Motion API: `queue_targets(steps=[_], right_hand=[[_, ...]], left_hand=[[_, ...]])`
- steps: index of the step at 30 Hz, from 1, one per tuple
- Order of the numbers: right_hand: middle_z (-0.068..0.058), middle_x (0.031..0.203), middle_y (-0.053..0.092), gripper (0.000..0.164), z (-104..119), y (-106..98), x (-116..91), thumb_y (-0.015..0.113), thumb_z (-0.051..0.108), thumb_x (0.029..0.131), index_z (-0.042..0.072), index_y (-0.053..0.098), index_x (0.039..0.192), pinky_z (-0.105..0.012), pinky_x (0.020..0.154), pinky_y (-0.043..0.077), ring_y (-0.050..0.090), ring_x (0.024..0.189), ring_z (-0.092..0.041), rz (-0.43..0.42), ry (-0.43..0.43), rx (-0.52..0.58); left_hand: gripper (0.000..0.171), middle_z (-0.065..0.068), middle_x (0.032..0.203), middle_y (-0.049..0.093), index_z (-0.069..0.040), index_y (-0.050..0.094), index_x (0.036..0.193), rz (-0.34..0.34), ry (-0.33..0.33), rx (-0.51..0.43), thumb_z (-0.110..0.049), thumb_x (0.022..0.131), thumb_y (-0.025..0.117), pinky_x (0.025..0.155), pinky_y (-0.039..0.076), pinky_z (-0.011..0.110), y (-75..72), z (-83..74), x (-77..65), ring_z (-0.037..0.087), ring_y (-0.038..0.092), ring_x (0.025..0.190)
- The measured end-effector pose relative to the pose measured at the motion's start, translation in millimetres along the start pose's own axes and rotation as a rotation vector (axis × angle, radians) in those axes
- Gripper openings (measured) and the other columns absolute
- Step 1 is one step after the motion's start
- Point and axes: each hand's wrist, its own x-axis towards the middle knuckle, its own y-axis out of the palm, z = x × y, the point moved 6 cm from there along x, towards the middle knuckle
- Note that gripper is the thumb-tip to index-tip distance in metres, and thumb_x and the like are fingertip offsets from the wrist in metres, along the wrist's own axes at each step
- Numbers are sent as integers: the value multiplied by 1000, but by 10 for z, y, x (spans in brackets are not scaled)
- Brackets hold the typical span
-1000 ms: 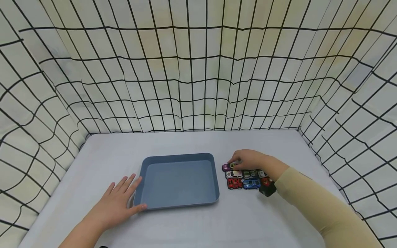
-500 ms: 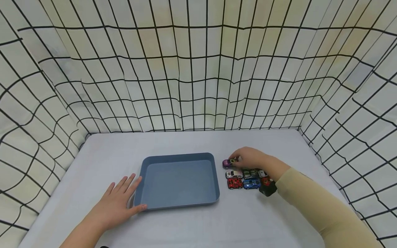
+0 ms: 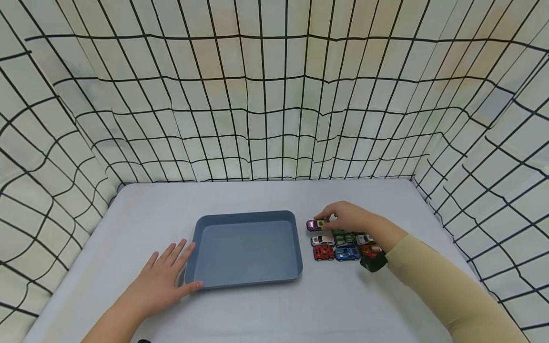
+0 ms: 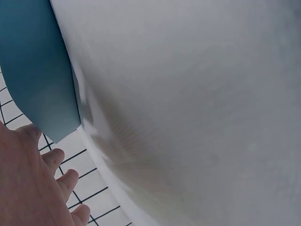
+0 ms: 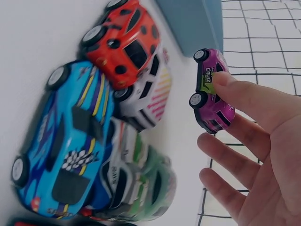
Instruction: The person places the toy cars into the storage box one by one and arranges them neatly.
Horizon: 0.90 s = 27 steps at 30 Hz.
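Observation:
My right hand [image 3: 346, 216] pinches a purple toy car [image 5: 212, 92] with a green side patch between thumb and fingers, just behind the other cars. In the right wrist view nearby cars show large: a red one with black spots [image 5: 127, 47], a blue one with stripes and a checkered flag [image 5: 70, 146], a white one with pink stripes [image 5: 149, 92] and a green and white one [image 5: 146, 183]. On the left, my left hand [image 3: 158, 281] lies with spread fingers, fingertips and thumb at the left edge of the blue-grey tray [image 3: 249, 283].
Several toy cars stand in tight rows right of the tray, among them a black and red one [image 3: 373, 259] by the right sleeve. A white cloth covers the table [image 3: 274, 314]. White walls with a black grid [image 3: 274, 114] surround it.
The right hand has drawn the purple car away from the row, a little toward the back of the table. The left hand and the tray have stayed in place.

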Motion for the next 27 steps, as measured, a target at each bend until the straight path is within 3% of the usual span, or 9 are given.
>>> queue_targets(steps=[8,18,27], right_hand=[[12,108,69,31,97,-30,11,75,29,89,26,74,120,-38,87,53,60,95,-9,16,11,103],[12,109,70,32,373,-44,106,77,32,88,27,74,120,-34,78,51,59,95,-13,17,6,165],[11,108,69,30,719,82,296,78,30,87,28,75,117,-32,73,49,57,91,-15,36,-35,193]], left_hand=[[108,22,159,27,-9,29,156,66,-31,24,-81,80,52,111,16,70,-16,-34,9,46,25,144],[102,22,158,29,-8,33,155,24,-28,-2,-72,81,62,111,16,69,-58,-53,-18,46,26,144],[107,21,160,25,-9,29,157,61,-42,7,-81,81,52,113,13,69,-27,-47,-10,45,22,145]])
